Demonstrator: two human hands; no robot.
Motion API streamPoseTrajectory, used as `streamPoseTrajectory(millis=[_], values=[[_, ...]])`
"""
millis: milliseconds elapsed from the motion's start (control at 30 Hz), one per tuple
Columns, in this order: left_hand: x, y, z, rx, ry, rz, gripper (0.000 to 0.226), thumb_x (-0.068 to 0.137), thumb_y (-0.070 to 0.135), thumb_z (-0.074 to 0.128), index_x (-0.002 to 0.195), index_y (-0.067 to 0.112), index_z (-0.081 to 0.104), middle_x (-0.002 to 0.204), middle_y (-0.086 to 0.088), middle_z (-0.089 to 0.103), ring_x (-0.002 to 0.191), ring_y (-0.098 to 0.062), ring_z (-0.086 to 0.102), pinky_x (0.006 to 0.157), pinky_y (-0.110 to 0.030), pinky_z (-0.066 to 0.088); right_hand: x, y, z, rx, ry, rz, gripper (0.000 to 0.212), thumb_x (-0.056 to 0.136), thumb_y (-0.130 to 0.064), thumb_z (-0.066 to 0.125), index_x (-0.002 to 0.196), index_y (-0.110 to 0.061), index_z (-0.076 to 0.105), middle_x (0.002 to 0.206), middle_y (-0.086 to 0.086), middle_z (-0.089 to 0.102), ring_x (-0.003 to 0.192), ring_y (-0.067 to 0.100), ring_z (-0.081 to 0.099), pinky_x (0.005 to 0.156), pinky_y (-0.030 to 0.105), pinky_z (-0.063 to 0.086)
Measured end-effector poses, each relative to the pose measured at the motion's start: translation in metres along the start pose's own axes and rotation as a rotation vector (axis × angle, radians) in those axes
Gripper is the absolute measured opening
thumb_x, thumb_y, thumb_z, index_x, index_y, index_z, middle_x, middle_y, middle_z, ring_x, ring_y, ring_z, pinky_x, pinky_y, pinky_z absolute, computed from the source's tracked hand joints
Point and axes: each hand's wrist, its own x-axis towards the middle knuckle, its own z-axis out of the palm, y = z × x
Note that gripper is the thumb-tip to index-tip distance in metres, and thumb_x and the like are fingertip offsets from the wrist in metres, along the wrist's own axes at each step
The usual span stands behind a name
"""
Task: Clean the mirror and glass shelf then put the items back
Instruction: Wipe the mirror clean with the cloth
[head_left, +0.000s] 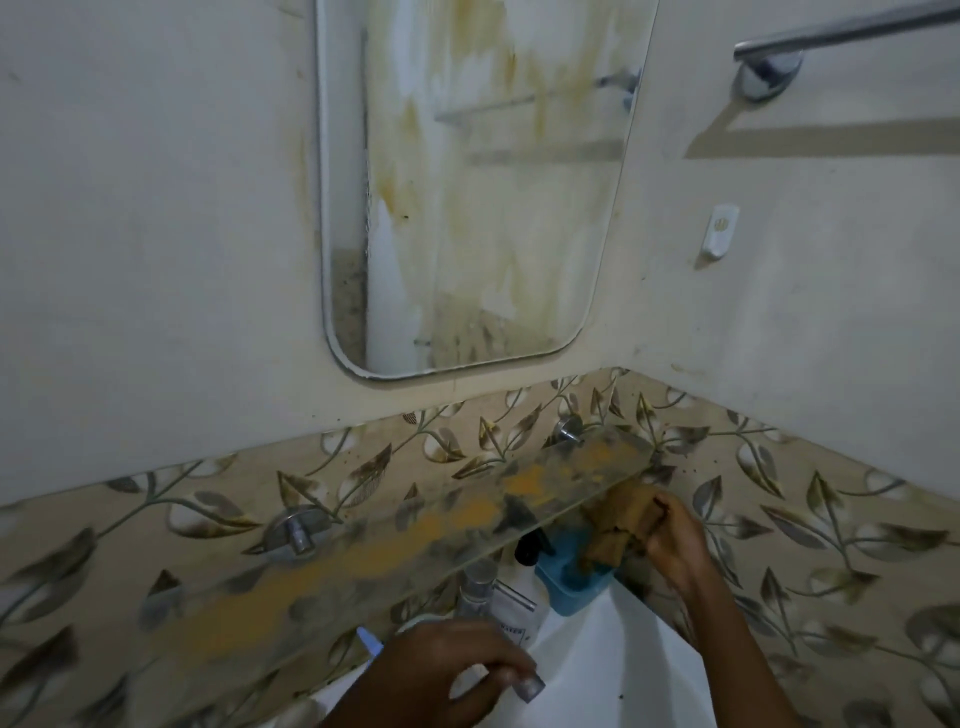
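Observation:
The mirror (493, 197) on the wall is streaked with yellow-brown stains. Below it the glass shelf (415, 525) is smeared with orange and dark grime and holds no items. My right hand (675, 540) grips a brown cloth (618, 525) at the shelf's right front edge, just under the glass. My left hand (441, 675) is low at the bottom, fingers curled round a small metal tap handle (527, 686). A white bottle with a black pump (519, 587) and a blue soap dish (571, 577) stand on the sink under the shelf.
A white sink (613, 665) sits below the shelf, with a chrome tap (478, 582) behind it. Leaf-patterned tiles (779, 493) line the wall. A chrome towel bar (831, 36) and a white hook (719, 231) hang on the right wall.

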Motion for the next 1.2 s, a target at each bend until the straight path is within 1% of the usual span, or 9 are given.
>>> streamPoseTrajectory(millis=[133, 267, 433, 600, 700, 800, 933, 1100, 1200], values=[[0.009, 0.015, -0.018, -0.121, 0.014, -0.026, 0.020, 0.083, 0.045, 0.053, 0.091, 0.062, 0.061, 0.102, 0.036, 0.063, 0.096, 0.007, 0.061, 0.085, -0.019, 0.049, -0.027, -0.012, -0.018, -0.013, -0.089, 0.028, 0.028, 0.090, -0.016, 0.043, 0.096, 0.000, 0.065, 0.057, 0.007, 0.071, 0.063, 0.023, 0.066, 0.050, 0.029, 0.055], [0.012, 0.034, -0.028, -0.149, 0.147, -0.016, 0.021, 0.084, 0.034, 0.056, 0.094, 0.049, 0.067, 0.099, 0.031, 0.066, 0.090, 0.006, 0.064, 0.079, -0.020, 0.053, -0.046, -0.030, -0.029, -0.112, -0.118, -0.089, 0.025, 0.088, -0.009, 0.044, 0.077, -0.007, 0.067, 0.078, 0.010, 0.068, 0.067, 0.020, 0.066, 0.051, 0.023, 0.055], [0.030, 0.051, -0.032, -0.153, 0.386, -0.025, 0.029, 0.089, 0.012, 0.058, 0.101, 0.037, 0.067, 0.095, 0.026, 0.069, 0.095, 0.008, 0.062, 0.083, -0.010, 0.047, -0.100, -0.077, 0.011, -0.448, -0.358, -0.255, 0.023, 0.087, -0.003, 0.038, 0.071, -0.013, 0.051, 0.067, 0.002, 0.056, 0.065, 0.017, 0.051, 0.057, 0.029, 0.042], [0.051, 0.071, -0.053, -0.228, 0.286, -0.061, 0.049, 0.087, 0.044, 0.048, 0.130, 0.024, 0.052, 0.129, 0.011, 0.056, 0.120, -0.001, 0.050, 0.101, -0.019, 0.040, -0.152, -0.099, 0.070, -0.626, -0.648, -0.254, 0.004, 0.071, -0.011, 0.046, 0.072, -0.012, 0.050, 0.060, -0.004, 0.054, 0.058, 0.010, 0.053, 0.055, 0.024, 0.043], [0.052, 0.083, -0.078, -0.365, 0.202, -0.102, 0.037, 0.087, 0.057, 0.046, 0.111, 0.034, 0.062, 0.108, 0.018, 0.068, 0.102, 0.005, 0.060, 0.088, -0.015, 0.046, -0.167, -0.100, 0.101, -0.623, -0.781, -0.225, 0.007, 0.068, -0.011, 0.044, 0.072, -0.011, 0.050, 0.059, -0.004, 0.056, 0.056, 0.010, 0.053, 0.053, 0.020, 0.045], [0.045, 0.086, -0.100, -0.454, 0.198, -0.141, 0.014, 0.086, 0.036, 0.055, 0.083, 0.028, 0.066, 0.066, 0.021, 0.068, 0.070, 0.003, 0.062, 0.064, -0.010, 0.047, -0.173, -0.102, 0.128, -0.689, -0.854, -0.225, 0.007, 0.068, -0.012, 0.045, 0.071, -0.013, 0.051, 0.062, -0.002, 0.052, 0.060, 0.014, 0.048, 0.054, 0.027, 0.037], [0.035, 0.083, -0.127, -0.406, 0.214, -0.172, 0.006, 0.086, 0.021, 0.063, 0.081, 0.021, 0.061, 0.056, 0.016, 0.062, 0.061, 0.003, 0.057, 0.053, -0.008, 0.042, -0.171, -0.107, 0.154, -0.846, -0.905, -0.247, 0.006, 0.072, -0.013, 0.052, 0.072, -0.017, 0.056, 0.069, 0.003, 0.052, 0.063, 0.022, 0.043, 0.054, 0.032, 0.032], [0.031, 0.081, -0.164, -0.278, 0.206, -0.197, 0.009, 0.088, 0.020, 0.060, 0.096, 0.024, 0.058, 0.071, 0.005, 0.072, 0.069, -0.006, 0.069, 0.059, -0.017, 0.052, -0.168, -0.115, 0.175, -1.040, -0.886, -0.275, 0.011, 0.079, -0.004, 0.063, 0.077, -0.014, 0.061, 0.074, 0.002, 0.061, 0.069, 0.014, 0.057, 0.060, 0.023, 0.046], [0.033, 0.080, -0.176, -0.165, 0.137, -0.203, 0.014, 0.091, 0.014, 0.054, 0.091, 0.026, 0.063, 0.085, 0.006, 0.071, 0.083, -0.012, 0.068, 0.066, -0.017, 0.054, -0.165, -0.114, 0.181, -1.126, -0.828, -0.355, 0.006, 0.076, -0.008, 0.068, 0.078, -0.013, 0.065, 0.078, 0.002, 0.064, 0.073, 0.013, 0.060, 0.064, 0.019, 0.048]])
